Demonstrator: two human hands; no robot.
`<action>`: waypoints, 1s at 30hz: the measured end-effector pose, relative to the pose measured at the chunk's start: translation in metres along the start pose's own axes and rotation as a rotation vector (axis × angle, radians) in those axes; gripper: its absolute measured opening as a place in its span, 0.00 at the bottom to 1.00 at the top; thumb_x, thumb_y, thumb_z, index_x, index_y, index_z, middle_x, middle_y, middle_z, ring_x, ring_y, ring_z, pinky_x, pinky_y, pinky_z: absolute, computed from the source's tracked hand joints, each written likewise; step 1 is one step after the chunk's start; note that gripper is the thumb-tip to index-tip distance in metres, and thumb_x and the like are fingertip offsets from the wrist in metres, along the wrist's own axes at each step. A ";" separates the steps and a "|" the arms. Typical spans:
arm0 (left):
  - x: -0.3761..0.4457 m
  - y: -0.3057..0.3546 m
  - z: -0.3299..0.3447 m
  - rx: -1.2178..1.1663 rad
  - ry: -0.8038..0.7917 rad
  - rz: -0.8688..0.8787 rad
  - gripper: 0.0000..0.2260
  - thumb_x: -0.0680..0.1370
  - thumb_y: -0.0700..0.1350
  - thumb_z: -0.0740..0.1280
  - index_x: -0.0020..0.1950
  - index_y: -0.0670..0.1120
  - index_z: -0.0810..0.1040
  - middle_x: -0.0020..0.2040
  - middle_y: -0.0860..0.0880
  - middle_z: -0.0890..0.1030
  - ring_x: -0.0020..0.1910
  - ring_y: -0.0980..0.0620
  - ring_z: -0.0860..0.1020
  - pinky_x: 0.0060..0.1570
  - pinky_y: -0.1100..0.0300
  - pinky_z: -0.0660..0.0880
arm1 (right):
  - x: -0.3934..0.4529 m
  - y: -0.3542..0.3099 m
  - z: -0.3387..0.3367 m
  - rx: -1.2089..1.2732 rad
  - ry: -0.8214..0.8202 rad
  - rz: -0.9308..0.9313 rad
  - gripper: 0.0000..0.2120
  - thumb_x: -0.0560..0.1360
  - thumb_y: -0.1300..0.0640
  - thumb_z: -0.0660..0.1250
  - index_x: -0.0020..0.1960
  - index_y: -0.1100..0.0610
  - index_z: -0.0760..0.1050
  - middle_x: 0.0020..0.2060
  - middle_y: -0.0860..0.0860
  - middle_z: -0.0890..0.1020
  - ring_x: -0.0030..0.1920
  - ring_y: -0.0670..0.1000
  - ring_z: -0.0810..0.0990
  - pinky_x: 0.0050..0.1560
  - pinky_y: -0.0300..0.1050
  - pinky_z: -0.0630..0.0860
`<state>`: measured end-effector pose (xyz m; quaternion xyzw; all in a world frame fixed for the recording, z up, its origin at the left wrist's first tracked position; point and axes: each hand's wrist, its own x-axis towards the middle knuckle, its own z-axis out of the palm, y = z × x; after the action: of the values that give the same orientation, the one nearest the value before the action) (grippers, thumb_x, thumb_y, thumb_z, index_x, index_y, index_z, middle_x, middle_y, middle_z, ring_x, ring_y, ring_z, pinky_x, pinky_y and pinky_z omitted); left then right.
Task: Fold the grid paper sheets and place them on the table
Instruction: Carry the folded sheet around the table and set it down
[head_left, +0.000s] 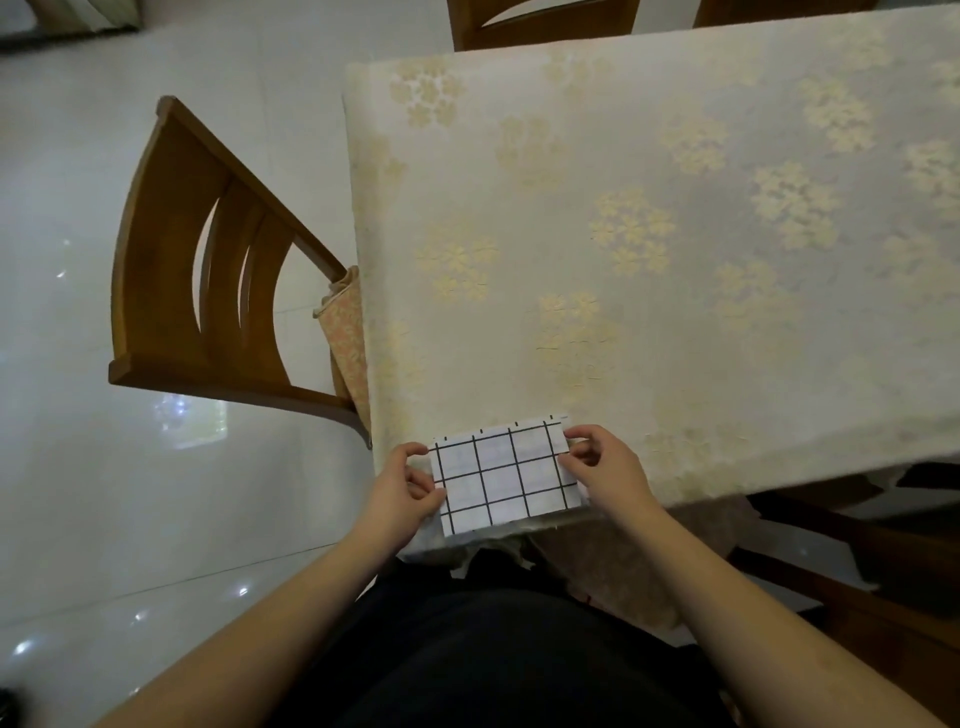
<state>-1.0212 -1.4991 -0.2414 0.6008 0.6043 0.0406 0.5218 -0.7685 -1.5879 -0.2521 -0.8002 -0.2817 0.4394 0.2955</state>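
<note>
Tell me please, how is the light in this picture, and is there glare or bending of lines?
Head view: dim, soft indoor light; small bright glare spots on the glossy floor; wide-angle bending curves the table edges and the chair; the grid paper between left hand and right hand is sharp enough.

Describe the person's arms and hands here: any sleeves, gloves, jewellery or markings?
Both forearms are bare to the frame's lower edge, with no sleeves showing. The left hand and right hand are gloveless. No rings, watch, bracelets or markings are visible on the hands or wrists. Dark clothing covers the torso below the arms.
</note>
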 end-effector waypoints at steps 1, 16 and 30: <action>0.001 -0.001 0.001 -0.005 0.006 0.005 0.23 0.74 0.40 0.73 0.64 0.51 0.68 0.43 0.47 0.81 0.38 0.54 0.80 0.33 0.73 0.74 | 0.000 0.000 0.000 -0.007 0.004 0.001 0.12 0.76 0.60 0.70 0.58 0.51 0.76 0.42 0.49 0.80 0.43 0.46 0.79 0.42 0.32 0.73; -0.002 0.001 0.013 0.326 0.250 0.315 0.14 0.77 0.47 0.69 0.61 0.49 0.72 0.55 0.52 0.75 0.54 0.53 0.74 0.58 0.60 0.72 | -0.005 0.002 0.014 -0.343 0.261 -0.194 0.12 0.78 0.52 0.65 0.62 0.50 0.74 0.54 0.48 0.76 0.56 0.47 0.68 0.58 0.46 0.67; 0.033 -0.021 0.056 0.990 -0.036 0.513 0.32 0.82 0.62 0.43 0.80 0.43 0.49 0.80 0.45 0.48 0.79 0.48 0.47 0.75 0.51 0.45 | 0.008 0.009 0.083 -0.900 -0.005 -0.504 0.28 0.80 0.47 0.51 0.76 0.57 0.63 0.76 0.53 0.64 0.76 0.51 0.61 0.73 0.49 0.52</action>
<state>-0.9893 -1.5120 -0.3001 0.9026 0.3767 -0.1327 0.1608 -0.8355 -1.5698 -0.2990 -0.7542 -0.6278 0.1917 0.0177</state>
